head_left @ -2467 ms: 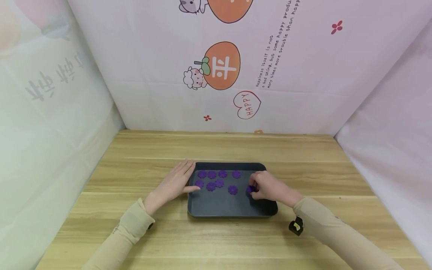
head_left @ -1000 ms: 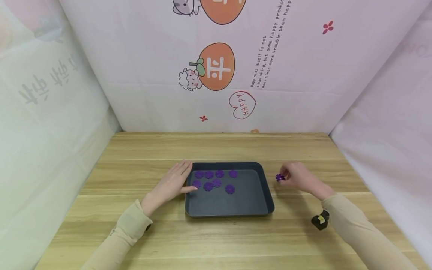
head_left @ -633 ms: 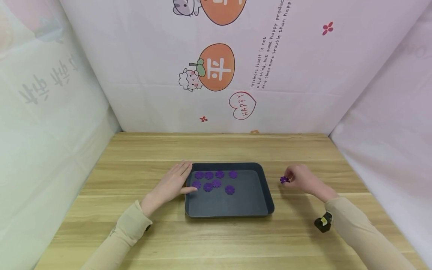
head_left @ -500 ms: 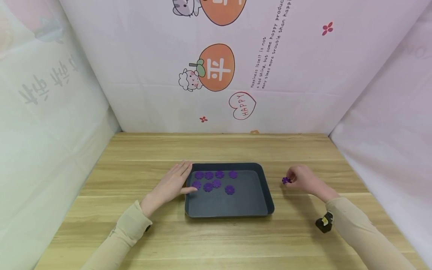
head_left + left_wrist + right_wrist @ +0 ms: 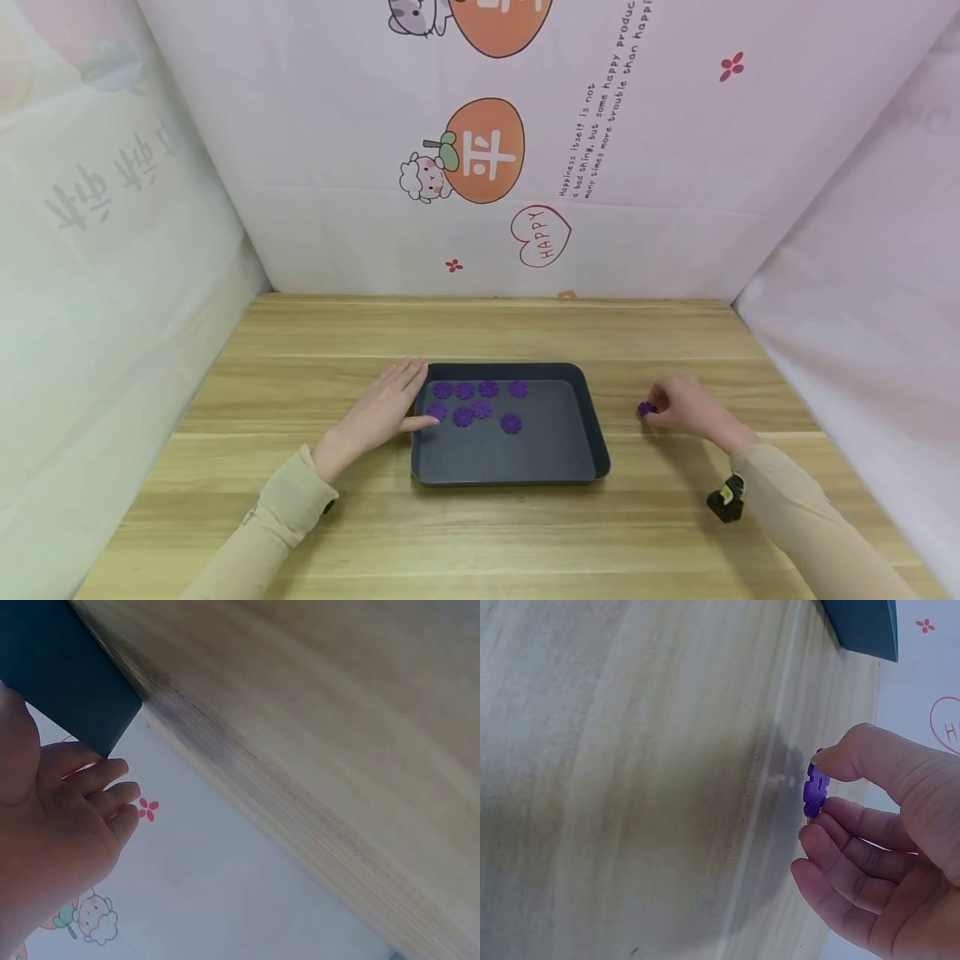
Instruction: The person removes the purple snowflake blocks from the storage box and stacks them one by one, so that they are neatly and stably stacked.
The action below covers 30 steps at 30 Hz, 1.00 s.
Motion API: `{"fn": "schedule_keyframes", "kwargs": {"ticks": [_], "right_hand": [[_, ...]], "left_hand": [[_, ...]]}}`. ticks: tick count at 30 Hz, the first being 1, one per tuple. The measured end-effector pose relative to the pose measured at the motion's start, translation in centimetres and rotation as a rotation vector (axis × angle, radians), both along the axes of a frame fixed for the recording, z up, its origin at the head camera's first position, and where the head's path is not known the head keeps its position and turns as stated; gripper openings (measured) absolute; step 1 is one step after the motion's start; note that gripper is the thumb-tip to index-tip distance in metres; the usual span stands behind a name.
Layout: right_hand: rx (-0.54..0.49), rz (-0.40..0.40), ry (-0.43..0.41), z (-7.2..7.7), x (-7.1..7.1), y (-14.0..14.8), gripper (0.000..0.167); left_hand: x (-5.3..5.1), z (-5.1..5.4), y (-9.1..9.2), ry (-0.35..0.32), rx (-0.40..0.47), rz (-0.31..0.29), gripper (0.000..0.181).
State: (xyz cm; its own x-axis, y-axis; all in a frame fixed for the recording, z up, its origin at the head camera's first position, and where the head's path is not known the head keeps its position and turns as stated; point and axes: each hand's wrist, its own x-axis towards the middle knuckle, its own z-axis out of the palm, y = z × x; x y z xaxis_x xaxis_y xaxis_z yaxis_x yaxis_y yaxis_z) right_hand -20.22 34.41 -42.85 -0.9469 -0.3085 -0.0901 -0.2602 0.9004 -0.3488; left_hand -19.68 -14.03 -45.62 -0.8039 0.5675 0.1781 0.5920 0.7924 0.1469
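In the head view a dark grey rectangular tray [image 5: 517, 458] sits on the table. Several purple notched, flower-shaped discs [image 5: 512, 423] lie flat in its back and left part. My left hand [image 5: 377, 410] rests on the tray's left rim, fingers extended along the back left corner and thumb reaching inside. To the right of the tray, my right hand [image 5: 690, 406] pinches one purple notched disc [image 5: 816, 789] between thumb and fingers, low over the table. The right wrist view shows this disc on edge; whether it touches the wood I cannot tell.
The wooden table [image 5: 465, 533] carries the tray near its middle. A white printed cloth [image 5: 330, 208] hangs behind the table's back edge, with more cloth at both sides. A black wrist camera [image 5: 726, 500] hangs below the right sleeve.
The right hand has taken a purple disc from the tray's right side, carried it over the right rim and lowered it further right. The left hand has stayed on the tray's rim.
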Motion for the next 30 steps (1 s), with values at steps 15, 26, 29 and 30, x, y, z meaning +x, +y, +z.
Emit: {"fn": "schedule_keyframes", "kwargs": {"ticks": [15,26,29,30], "right_hand": [[-0.006,-0.006,-0.016,-1.1,0.0,0.7,0.018],[0.002,-0.007,-0.025,-1.2,-0.1,0.7,0.019],[0.006,-0.012,-0.020,-1.3,-0.1,0.6,0.018],[0.008,-0.009,-0.017,-1.3,-0.1,0.6,0.019]], "left_hand": [[0.0,0.0,0.0,0.005,-0.005,0.002,0.091],[-0.1,0.0,0.0,0.010,-0.004,0.001,0.090],[-0.1,-0.1,0.0,0.013,-0.007,0.002,0.090],[-0.1,-0.1,0.0,0.012,-0.006,0.002,0.090]]}}
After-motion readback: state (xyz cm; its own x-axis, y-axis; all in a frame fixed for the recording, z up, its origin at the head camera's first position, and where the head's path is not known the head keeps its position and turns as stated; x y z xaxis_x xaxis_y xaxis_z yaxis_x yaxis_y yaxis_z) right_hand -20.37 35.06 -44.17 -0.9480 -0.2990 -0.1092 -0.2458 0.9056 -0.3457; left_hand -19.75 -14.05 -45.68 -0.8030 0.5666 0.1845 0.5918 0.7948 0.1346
